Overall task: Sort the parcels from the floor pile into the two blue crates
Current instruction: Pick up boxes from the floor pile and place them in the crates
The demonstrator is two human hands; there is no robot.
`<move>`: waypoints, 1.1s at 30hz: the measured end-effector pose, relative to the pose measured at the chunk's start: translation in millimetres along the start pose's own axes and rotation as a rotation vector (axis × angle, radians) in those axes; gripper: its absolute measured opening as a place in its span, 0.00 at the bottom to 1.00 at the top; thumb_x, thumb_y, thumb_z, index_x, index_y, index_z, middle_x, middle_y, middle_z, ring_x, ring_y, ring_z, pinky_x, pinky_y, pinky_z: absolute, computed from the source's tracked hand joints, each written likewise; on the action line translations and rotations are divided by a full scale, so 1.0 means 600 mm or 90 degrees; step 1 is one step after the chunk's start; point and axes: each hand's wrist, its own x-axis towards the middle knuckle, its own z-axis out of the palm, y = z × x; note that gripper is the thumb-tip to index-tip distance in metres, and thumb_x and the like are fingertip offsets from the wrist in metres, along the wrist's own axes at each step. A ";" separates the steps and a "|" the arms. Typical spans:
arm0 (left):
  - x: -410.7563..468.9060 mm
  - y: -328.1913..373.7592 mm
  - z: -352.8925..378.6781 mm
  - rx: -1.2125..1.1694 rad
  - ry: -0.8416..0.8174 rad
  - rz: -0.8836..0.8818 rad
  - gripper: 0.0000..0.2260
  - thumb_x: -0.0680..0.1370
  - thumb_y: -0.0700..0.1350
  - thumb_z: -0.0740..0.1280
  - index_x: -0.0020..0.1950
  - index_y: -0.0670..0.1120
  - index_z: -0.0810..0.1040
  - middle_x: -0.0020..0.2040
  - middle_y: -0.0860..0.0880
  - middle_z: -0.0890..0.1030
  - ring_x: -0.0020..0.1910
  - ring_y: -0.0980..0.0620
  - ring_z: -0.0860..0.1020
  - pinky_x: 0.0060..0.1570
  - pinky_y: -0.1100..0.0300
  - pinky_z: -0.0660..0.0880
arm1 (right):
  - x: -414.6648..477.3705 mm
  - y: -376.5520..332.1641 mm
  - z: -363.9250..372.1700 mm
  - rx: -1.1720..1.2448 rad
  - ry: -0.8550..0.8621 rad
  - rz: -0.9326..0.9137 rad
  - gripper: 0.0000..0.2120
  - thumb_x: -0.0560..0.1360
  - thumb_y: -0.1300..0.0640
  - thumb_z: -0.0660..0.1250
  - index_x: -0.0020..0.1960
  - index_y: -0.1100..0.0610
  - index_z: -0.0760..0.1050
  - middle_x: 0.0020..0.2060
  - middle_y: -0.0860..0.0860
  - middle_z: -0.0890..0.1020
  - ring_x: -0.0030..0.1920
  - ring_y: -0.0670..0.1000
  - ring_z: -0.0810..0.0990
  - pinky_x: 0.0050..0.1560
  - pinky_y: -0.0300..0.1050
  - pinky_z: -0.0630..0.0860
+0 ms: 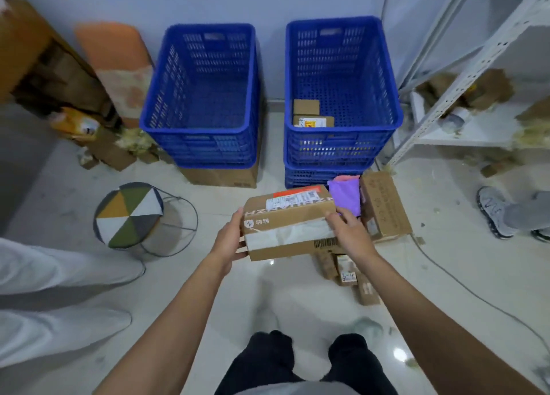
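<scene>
Head view: the cardboard parcel (290,222) was held in the air between both hands, above the floor pile (384,207) and short of the crates. The left hand (229,242) clasped its left end, fingers curled beneath. The right hand (349,233) gripped its near right corner from above. Both forearms reached forward. Blue crates counted: two, left crate (196,128) and right crate (342,131). The right one held two small boxes (306,107).

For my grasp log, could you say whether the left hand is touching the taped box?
Touching. The head view shows the left hand gripping the taped box at its left end.
</scene>
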 end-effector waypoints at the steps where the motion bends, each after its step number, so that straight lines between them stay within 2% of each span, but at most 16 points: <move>1: 0.005 0.010 -0.026 -0.002 0.002 0.009 0.23 0.80 0.67 0.56 0.57 0.53 0.82 0.50 0.52 0.87 0.53 0.48 0.83 0.58 0.47 0.78 | 0.002 -0.018 0.021 0.001 -0.002 -0.008 0.14 0.79 0.48 0.65 0.63 0.50 0.77 0.51 0.44 0.81 0.47 0.40 0.78 0.44 0.34 0.70; 5: 0.014 0.048 -0.116 -0.032 0.035 0.031 0.21 0.81 0.66 0.56 0.56 0.54 0.81 0.50 0.53 0.85 0.51 0.50 0.82 0.49 0.51 0.78 | 0.017 -0.086 0.101 -0.019 -0.018 -0.037 0.13 0.78 0.44 0.63 0.61 0.46 0.76 0.53 0.43 0.81 0.52 0.42 0.78 0.46 0.39 0.72; 7: 0.014 0.062 -0.152 -0.049 0.044 0.033 0.21 0.81 0.65 0.56 0.57 0.54 0.81 0.50 0.53 0.86 0.52 0.50 0.82 0.47 0.52 0.77 | 0.022 -0.114 0.134 -0.039 -0.016 -0.047 0.12 0.79 0.43 0.62 0.58 0.45 0.76 0.52 0.43 0.81 0.53 0.45 0.77 0.51 0.44 0.71; 10: 0.021 0.080 -0.199 -0.077 0.058 0.042 0.20 0.81 0.64 0.57 0.59 0.53 0.80 0.52 0.52 0.85 0.54 0.50 0.82 0.48 0.53 0.77 | 0.035 -0.153 0.174 -0.055 -0.002 -0.050 0.16 0.78 0.39 0.60 0.57 0.47 0.77 0.52 0.44 0.81 0.54 0.47 0.77 0.57 0.49 0.72; 15: 0.048 0.116 -0.243 -0.144 0.102 0.067 0.17 0.80 0.59 0.60 0.58 0.50 0.80 0.51 0.50 0.86 0.52 0.50 0.83 0.47 0.54 0.78 | 0.064 -0.225 0.230 -0.069 0.012 -0.060 0.17 0.80 0.38 0.58 0.52 0.49 0.78 0.43 0.44 0.78 0.44 0.45 0.75 0.46 0.46 0.66; 18: 0.077 0.145 -0.264 -0.166 0.126 0.090 0.18 0.79 0.59 0.61 0.59 0.48 0.79 0.52 0.48 0.86 0.52 0.48 0.83 0.46 0.54 0.78 | 0.092 -0.269 0.259 -0.052 0.029 -0.075 0.17 0.80 0.40 0.59 0.50 0.52 0.78 0.43 0.45 0.79 0.43 0.45 0.75 0.42 0.45 0.68; 23: 0.142 0.231 -0.301 -0.207 0.149 0.128 0.15 0.78 0.53 0.63 0.59 0.46 0.79 0.52 0.47 0.85 0.49 0.50 0.83 0.45 0.56 0.78 | 0.179 -0.334 0.296 -0.018 0.026 -0.101 0.17 0.75 0.37 0.62 0.46 0.50 0.78 0.43 0.45 0.82 0.47 0.49 0.79 0.49 0.50 0.74; 27: 0.214 0.327 -0.330 -0.189 0.162 0.141 0.15 0.77 0.52 0.64 0.58 0.44 0.79 0.52 0.47 0.86 0.50 0.50 0.83 0.52 0.52 0.79 | 0.280 -0.400 0.328 0.007 0.023 -0.098 0.16 0.73 0.37 0.63 0.47 0.49 0.77 0.45 0.45 0.82 0.49 0.49 0.80 0.53 0.53 0.76; 29: 0.243 0.382 -0.339 -0.185 0.157 0.147 0.13 0.78 0.51 0.63 0.56 0.44 0.79 0.51 0.47 0.86 0.46 0.51 0.83 0.46 0.56 0.79 | 0.328 -0.435 0.343 0.021 0.018 -0.095 0.13 0.76 0.40 0.63 0.48 0.49 0.77 0.45 0.46 0.82 0.49 0.49 0.80 0.50 0.52 0.78; 31: 0.275 0.432 -0.349 -0.180 0.159 0.149 0.10 0.79 0.49 0.63 0.54 0.44 0.78 0.50 0.45 0.84 0.44 0.51 0.82 0.40 0.57 0.78 | 0.368 -0.471 0.352 0.034 0.011 -0.098 0.12 0.78 0.43 0.64 0.49 0.51 0.76 0.45 0.46 0.81 0.47 0.48 0.80 0.43 0.45 0.75; 33: 0.311 0.478 -0.362 -0.188 0.169 0.150 0.10 0.78 0.48 0.64 0.54 0.44 0.78 0.51 0.43 0.83 0.44 0.51 0.81 0.42 0.55 0.79 | 0.404 -0.510 0.362 0.039 -0.001 -0.104 0.11 0.78 0.45 0.64 0.52 0.52 0.76 0.46 0.46 0.81 0.45 0.45 0.79 0.40 0.41 0.73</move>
